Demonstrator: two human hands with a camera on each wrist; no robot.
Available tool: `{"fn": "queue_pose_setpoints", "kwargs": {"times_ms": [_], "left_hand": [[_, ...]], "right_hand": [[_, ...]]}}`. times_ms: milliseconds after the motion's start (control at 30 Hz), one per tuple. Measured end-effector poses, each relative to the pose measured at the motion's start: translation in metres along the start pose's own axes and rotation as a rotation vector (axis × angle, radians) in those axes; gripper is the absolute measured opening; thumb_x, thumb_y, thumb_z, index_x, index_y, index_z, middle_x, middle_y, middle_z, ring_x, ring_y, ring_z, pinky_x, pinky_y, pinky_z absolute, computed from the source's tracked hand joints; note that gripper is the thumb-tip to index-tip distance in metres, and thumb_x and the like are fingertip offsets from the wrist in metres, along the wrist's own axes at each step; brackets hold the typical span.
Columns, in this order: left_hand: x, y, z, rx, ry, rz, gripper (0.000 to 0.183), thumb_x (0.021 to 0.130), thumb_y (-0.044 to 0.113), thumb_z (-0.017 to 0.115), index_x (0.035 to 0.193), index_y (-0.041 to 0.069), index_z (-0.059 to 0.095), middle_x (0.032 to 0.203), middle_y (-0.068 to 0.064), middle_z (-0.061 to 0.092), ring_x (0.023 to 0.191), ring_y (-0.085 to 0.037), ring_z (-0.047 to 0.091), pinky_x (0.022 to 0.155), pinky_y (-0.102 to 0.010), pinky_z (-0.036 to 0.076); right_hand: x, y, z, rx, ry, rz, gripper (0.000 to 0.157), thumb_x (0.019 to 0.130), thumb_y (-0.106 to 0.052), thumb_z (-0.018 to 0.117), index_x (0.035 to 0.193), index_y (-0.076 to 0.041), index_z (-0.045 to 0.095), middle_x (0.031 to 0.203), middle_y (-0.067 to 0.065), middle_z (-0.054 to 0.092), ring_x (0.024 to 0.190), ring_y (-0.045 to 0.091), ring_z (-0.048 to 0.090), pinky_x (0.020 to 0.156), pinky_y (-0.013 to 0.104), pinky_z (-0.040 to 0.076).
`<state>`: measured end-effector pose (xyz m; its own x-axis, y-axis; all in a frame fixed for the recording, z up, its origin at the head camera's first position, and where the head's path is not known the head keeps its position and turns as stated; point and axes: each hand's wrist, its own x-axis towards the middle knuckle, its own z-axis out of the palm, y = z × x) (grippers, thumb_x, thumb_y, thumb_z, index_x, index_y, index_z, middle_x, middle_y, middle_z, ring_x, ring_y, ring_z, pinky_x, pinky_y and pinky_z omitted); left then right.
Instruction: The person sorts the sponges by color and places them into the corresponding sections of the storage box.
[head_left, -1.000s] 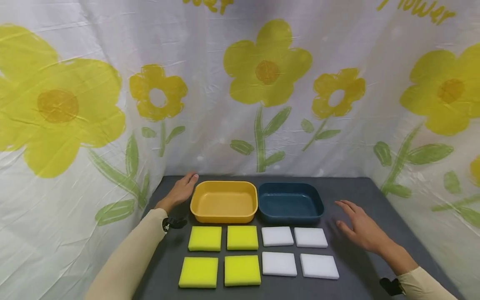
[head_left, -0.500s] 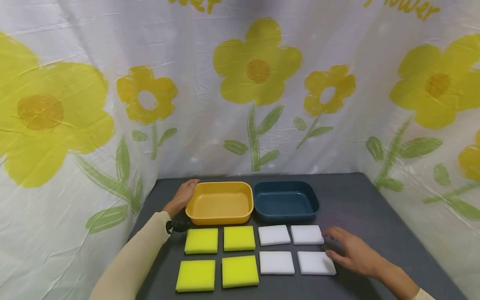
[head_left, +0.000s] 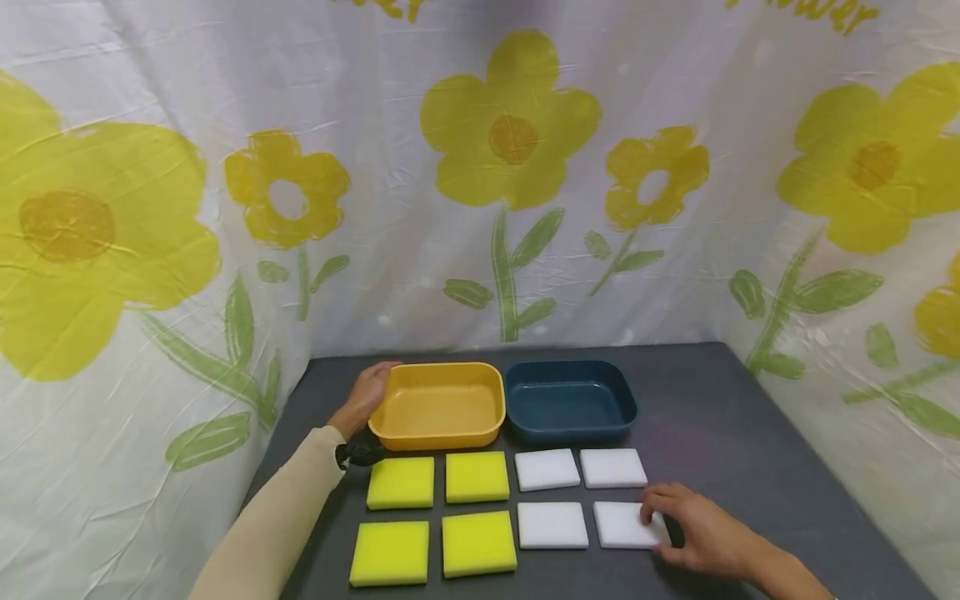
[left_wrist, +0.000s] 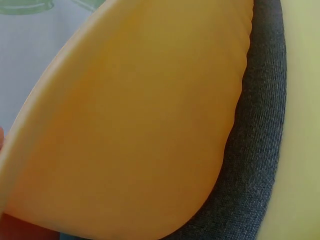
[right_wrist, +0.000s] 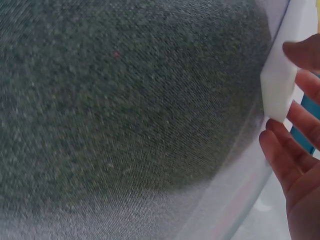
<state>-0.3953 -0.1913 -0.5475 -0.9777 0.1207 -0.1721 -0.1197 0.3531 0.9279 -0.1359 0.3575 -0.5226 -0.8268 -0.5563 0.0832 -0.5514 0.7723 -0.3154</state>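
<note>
My left hand [head_left: 367, 392] holds the left end of the yellow plastic bin [head_left: 442, 439]; its fingers are partly hidden behind the far corner. The left wrist view shows the bin's wall [left_wrist: 150, 125] close up, with a fingertip at the rim. On the right, my right hand [head_left: 697, 529] pinches the nearest right white sponge [head_left: 622, 527] by its right end. The right wrist view shows thumb and fingers about that sponge's edge [right_wrist: 280, 85]. Three other white sponges [head_left: 547, 469] lie beside it, flat on the dark table.
A dark blue bin [head_left: 570, 433] stands against the yellow bin's right side. Several yellow sponges [head_left: 401, 483] lie in two rows in front of the yellow bin. The dark grey table [head_left: 720, 417] meets a white curtain [head_left: 405, 275] painted with flowers at the back and sides.
My right hand has come in from the right and down onto the near right white sponge. My left hand has closed up to the yellow bin's left end. The view has shifted slightly.
</note>
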Motion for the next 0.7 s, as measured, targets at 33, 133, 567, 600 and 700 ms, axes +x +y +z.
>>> {"fn": "queue_pose_setpoints", "kwargs": {"times_ms": [33, 133, 567, 600, 700], "left_hand": [[0.001, -0.001, 0.000, 0.008, 0.003, 0.000, 0.053, 0.122, 0.034, 0.028, 0.164, 0.009, 0.049, 0.155, -0.023, 0.057, 0.119, -0.030, 0.070, 0.091, -0.039, 0.063], [0.002, -0.001, 0.001, 0.066, 0.021, 0.013, 0.051, 0.122, 0.030, 0.029, 0.162, 0.006, 0.050, 0.152, -0.024, 0.059, 0.120, -0.032, 0.069, 0.094, -0.043, 0.062], [0.002, 0.000, 0.002, 0.171, 0.050, 0.087, 0.050, 0.122, 0.030, 0.030, 0.157, 0.004, 0.054, 0.149, -0.024, 0.061, 0.125, -0.039, 0.066, 0.104, -0.054, 0.057], [0.002, 0.000, 0.002, 0.172, 0.050, 0.090, 0.050, 0.122, 0.029, 0.031, 0.158, 0.003, 0.054, 0.149, -0.024, 0.061, 0.126, -0.039, 0.065, 0.105, -0.054, 0.056], [0.003, -0.002, 0.001, 0.176, 0.056, 0.093, 0.050, 0.122, 0.028, 0.030, 0.157, 0.003, 0.055, 0.149, -0.024, 0.061, 0.127, -0.039, 0.065, 0.107, -0.054, 0.056]], "right_hand": [[0.000, 0.001, 0.002, -0.010, 0.019, -0.021, 0.036, 0.084, -0.030, 0.094, 0.108, -0.036, 0.067, 0.124, -0.008, 0.070, 0.110, 0.013, 0.065, 0.087, 0.035, 0.061], [0.000, 0.004, 0.008, -0.027, 0.068, -0.070, 0.040, 0.081, -0.023, 0.094, 0.108, -0.035, 0.067, 0.118, -0.012, 0.070, 0.105, 0.009, 0.064, 0.082, 0.033, 0.060], [0.000, -0.001, 0.005, -0.014, 0.046, -0.025, 0.041, 0.081, -0.021, 0.093, 0.105, -0.037, 0.065, 0.114, -0.019, 0.066, 0.101, 0.006, 0.061, 0.077, 0.030, 0.057], [0.000, -0.002, 0.002, -0.024, 0.057, -0.028, 0.041, 0.080, -0.020, 0.093, 0.105, -0.037, 0.065, 0.114, -0.018, 0.067, 0.101, 0.006, 0.062, 0.077, 0.030, 0.058], [0.002, -0.002, -0.007, -0.064, 0.104, -0.048, 0.045, 0.078, -0.020, 0.095, 0.106, -0.037, 0.065, 0.115, -0.016, 0.069, 0.101, 0.005, 0.063, 0.076, 0.030, 0.059]]}}
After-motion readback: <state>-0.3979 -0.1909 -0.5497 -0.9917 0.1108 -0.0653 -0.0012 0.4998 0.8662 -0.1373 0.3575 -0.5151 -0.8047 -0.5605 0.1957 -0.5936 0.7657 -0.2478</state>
